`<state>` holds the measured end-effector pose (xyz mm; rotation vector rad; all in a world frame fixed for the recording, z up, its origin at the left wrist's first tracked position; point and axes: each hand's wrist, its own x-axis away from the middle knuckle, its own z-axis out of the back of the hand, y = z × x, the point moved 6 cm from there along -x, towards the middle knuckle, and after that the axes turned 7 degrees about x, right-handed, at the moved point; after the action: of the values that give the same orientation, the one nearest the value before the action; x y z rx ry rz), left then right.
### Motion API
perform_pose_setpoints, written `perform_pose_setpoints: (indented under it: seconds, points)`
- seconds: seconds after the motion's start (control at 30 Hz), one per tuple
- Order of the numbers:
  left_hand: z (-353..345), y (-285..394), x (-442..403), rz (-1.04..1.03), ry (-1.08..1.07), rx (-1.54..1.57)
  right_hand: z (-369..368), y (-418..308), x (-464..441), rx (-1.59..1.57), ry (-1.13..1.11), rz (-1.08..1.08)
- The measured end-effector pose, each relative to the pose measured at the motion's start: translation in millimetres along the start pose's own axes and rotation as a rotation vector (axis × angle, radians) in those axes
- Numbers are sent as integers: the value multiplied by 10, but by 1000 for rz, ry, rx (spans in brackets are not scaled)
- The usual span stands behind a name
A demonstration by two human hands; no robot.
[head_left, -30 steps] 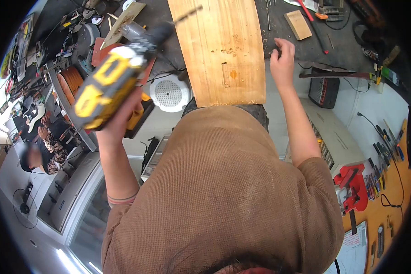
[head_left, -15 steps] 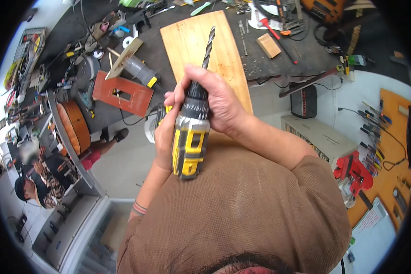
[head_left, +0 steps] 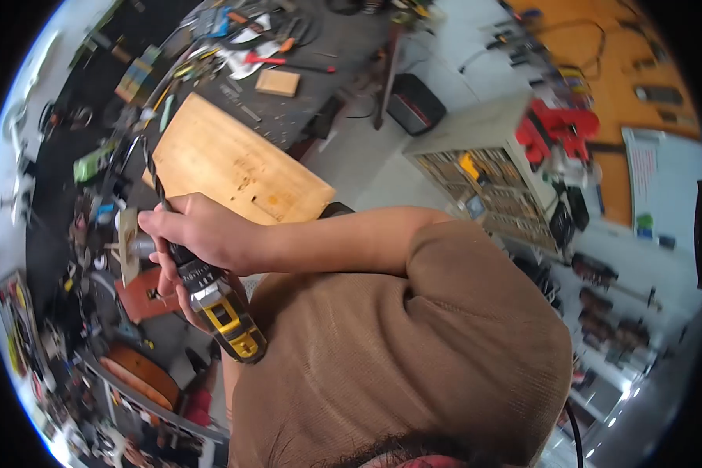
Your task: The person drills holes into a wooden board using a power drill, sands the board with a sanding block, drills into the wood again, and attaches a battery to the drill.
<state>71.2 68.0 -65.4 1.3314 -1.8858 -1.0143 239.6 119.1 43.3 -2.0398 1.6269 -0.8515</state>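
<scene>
A yellow and black cordless drill [head_left: 232, 324] points up and to the left, held against my brown shirt. Its long twist drill bit [head_left: 155, 170] reaches out past my fingers. Around the chuck, my right hand [head_left: 220, 234] is closed, thumb and fingers near the base of the bit. Behind the drill body, my left hand [head_left: 181, 290] is mostly hidden; its visible fingers are wrapped at the side of the tool. Beyond my right hand lies a pale wooden board [head_left: 226, 152] on the dark workbench, with marks and a small slot near its closer end.
On the bench are a small wood block [head_left: 278, 83], a red-headed tool [head_left: 267, 59] and scattered tools. A reddish board [head_left: 150, 296] and a guitar body [head_left: 142, 378] are at left. A black speaker box [head_left: 416, 104] and drawer cabinet [head_left: 476, 152] stand to the right.
The view has swung to the right, so the bench and board now appear further left and rotated. Both hands and the drill sit further left in view, with the grip kept.
</scene>
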Motion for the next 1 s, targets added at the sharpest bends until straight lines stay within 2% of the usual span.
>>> perform_pose_setpoints:
  seconds: [0.07, 0.1, 0.13, 0.2, 0.27, 0.33, 0.4, 0.47, 0.6, 0.67, 0.73, 0.8, 0.87, 0.97, 1.0]
  points:
    - [71, 40, -53, -142, -136, -520, 176, -61, 0, -123, 62, -10]
    - [-17, 123, -83, -279, -276, -737, 279, -91, 34, -189, 94, -10]
    - [-156, 180, -127, -441, -401, -916, 437, -181, 122, -35, 149, 78]
    - [-607, 240, -209, -627, -632, -1155, 841, -176, 237, 97, 281, 211]
    - [-890, 152, -219, -738, -815, -1183, 1243, -228, 475, 140, 438, 298]
    - [-1103, 47, -174, -705, -971, -1111, 1679, -297, 830, 247, 591, 286]
    - [-1165, -137, -165, -532, -1065, -1072, 2282, -152, 1220, 233, 741, 228]
    - [-1233, -289, -129, -443, -1102, -1068, 2818, 4, 1776, 226, 907, 182]
    - [-1381, -445, -44, -317, -1101, -1073, 3946, 856, 3056, 41, 1172, -50]
    - [-1493, -499, 2, -276, -1084, -1091, 4749, 1424, 3726, 41, 1315, -192]
    - [-1644, -575, 72, -286, -1061, -1109, 5378, 1598, 4419, 302, 1478, -306]
    - [-1793, -675, 153, -271, -1043, -1170, 6104, 1647, 5087, 1195, 1621, -498]
    - [-1904, -844, 268, -237, -1009, -1226, 6249, 1284, 5492, 1093, 1631, -563]
    - [-2012, -1209, 478, -113, -929, -1267, 6997, 1016, 5829, 1271, 1614, -505]
    - [-2091, -1306, 565, -88, -914, -1269, 7165, 998, 5891, 1240, 1596, -529]
